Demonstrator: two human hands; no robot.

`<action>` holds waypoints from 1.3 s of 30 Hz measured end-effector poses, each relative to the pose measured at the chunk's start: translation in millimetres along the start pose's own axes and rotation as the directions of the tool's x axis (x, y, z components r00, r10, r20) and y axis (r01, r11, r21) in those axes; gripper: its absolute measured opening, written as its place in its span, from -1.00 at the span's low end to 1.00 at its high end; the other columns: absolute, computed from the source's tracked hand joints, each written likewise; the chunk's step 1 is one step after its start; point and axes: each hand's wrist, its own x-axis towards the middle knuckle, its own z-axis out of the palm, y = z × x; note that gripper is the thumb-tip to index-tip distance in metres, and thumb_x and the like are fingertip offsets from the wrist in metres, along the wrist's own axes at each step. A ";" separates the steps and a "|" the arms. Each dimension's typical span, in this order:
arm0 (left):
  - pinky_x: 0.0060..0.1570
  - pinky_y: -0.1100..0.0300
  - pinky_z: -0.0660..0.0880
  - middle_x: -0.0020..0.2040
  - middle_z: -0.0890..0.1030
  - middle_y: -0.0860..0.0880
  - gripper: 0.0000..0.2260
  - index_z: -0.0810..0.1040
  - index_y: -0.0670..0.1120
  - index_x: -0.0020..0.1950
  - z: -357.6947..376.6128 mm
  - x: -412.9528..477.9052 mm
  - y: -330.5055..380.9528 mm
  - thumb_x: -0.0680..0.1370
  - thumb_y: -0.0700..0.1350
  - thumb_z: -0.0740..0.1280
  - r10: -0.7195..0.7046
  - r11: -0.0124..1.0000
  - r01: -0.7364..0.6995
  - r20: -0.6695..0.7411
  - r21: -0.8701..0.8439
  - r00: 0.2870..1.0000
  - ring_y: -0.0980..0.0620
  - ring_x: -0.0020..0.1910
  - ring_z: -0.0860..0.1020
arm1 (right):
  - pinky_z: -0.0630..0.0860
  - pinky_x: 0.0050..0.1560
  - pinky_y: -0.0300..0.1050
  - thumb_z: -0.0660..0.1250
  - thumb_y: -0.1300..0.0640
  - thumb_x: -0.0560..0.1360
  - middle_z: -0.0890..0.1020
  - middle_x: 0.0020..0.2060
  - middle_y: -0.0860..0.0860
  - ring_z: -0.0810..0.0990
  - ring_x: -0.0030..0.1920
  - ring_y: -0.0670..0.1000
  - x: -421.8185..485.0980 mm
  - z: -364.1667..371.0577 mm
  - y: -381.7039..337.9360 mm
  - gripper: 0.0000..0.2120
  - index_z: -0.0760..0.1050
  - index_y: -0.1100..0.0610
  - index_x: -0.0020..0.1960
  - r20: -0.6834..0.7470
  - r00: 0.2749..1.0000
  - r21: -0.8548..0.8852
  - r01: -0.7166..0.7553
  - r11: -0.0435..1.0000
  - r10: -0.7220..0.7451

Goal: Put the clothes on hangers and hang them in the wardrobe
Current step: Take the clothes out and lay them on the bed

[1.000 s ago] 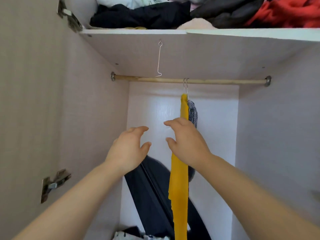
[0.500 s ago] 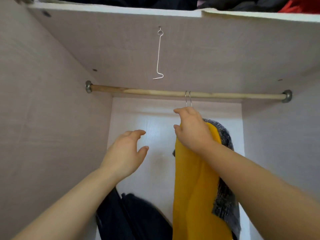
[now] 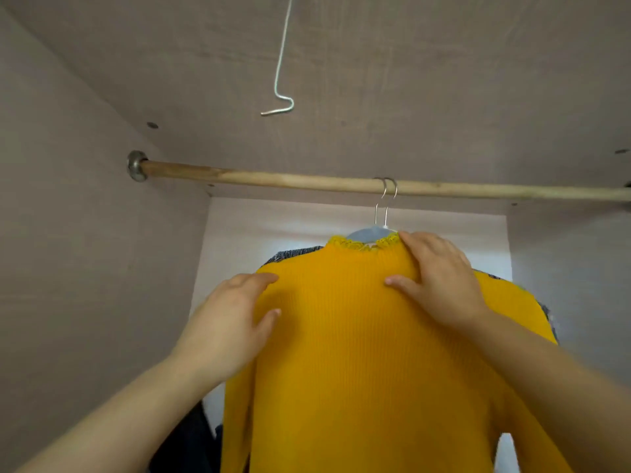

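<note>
A yellow ribbed sweater [image 3: 368,353] hangs on a pale blue hanger [image 3: 367,234] whose metal hook [image 3: 385,203] sits over the wooden rail [image 3: 273,180]. It faces me flat. My left hand [image 3: 228,322] rests on its left shoulder, fingers spread. My right hand [image 3: 440,278] lies near the collar on the right shoulder, thumb and fingers pinching the knit. A grey patterned garment [image 3: 290,254] hangs just behind the sweater on a second hook, mostly hidden.
A bent white wire hook [image 3: 280,97] dangles from the underside of the shelf above the rail. Wardrobe side walls stand left [image 3: 85,268] and right. Dark clothing [image 3: 191,445] lies low at the left. The rail's left part is bare.
The sweater has turned from edge-on to face me flat. My left hand moved right onto its shoulder. My view moved closer and tilted up, losing the top shelf.
</note>
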 end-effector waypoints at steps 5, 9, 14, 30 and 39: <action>0.24 0.20 0.31 0.32 0.43 0.06 -0.57 0.31 0.08 0.40 4.5 1.3 2.4 0.54 -0.02 0.28 -0.016 0.999 0.016 -0.019 0.031 1.000 0.06 0.30 0.37 | 0.28 0.17 -0.02 0.28 -0.08 0.50 0.50 0.18 0.08 0.40 0.20 0.12 16.7 19.9 -3.2 -0.51 0.38 0.08 0.37 -0.158 0.987 0.108 0.003 0.994 0.014; 0.25 0.14 0.34 0.31 0.43 0.09 -0.56 0.29 0.11 0.40 0.2 -2.9 4.3 0.53 0.01 0.27 -0.009 0.996 0.011 -0.022 0.086 1.000 0.06 0.29 0.38 | 0.31 0.09 -0.03 0.33 -0.01 0.48 0.53 0.10 0.08 0.41 0.13 0.12 32.0 26.8 -8.0 -0.62 0.49 0.08 0.27 -0.222 0.974 0.148 -0.015 0.989 0.048; 0.27 0.17 0.31 0.34 0.39 0.13 -0.56 0.26 0.14 0.41 -6.6 -8.5 3.5 0.54 0.05 0.25 0.015 0.991 -0.010 -0.039 0.133 0.999 0.11 0.32 0.34 | 0.35 0.01 -0.05 0.35 0.04 0.48 0.56 0.03 0.09 0.43 0.10 0.13 39.2 32.2 -9.1 -0.67 0.54 0.11 0.21 -0.276 0.960 0.184 0.013 0.983 0.039; 0.21 0.13 0.31 0.28 0.45 -0.04 -0.58 0.39 -0.05 0.36 -45.4 -40.1 6.8 0.51 -0.05 0.32 -0.037 0.977 0.076 -0.195 0.197 0.980 -0.04 0.26 0.40 | 0.51 -0.23 -0.05 0.47 0.09 0.39 0.61 -0.11 0.08 0.58 -0.10 0.16 -1.6 23.5 -85.2 -0.73 0.62 0.12 0.07 -0.421 0.894 0.307 0.298 0.904 -0.152; 0.17 -0.01 0.42 0.18 0.53 -0.06 -0.60 0.48 -0.07 0.28 -70.8 -179.1 -0.2 0.48 0.03 0.24 -0.286 0.864 0.338 -0.191 0.373 0.939 -0.10 0.15 0.48 | 0.44 -0.13 -0.06 0.37 0.07 0.39 0.59 -0.12 0.14 0.58 -0.15 0.19 -102.2 53.0 -170.9 -0.69 0.62 0.19 0.08 -0.386 0.916 0.620 0.345 0.705 -0.108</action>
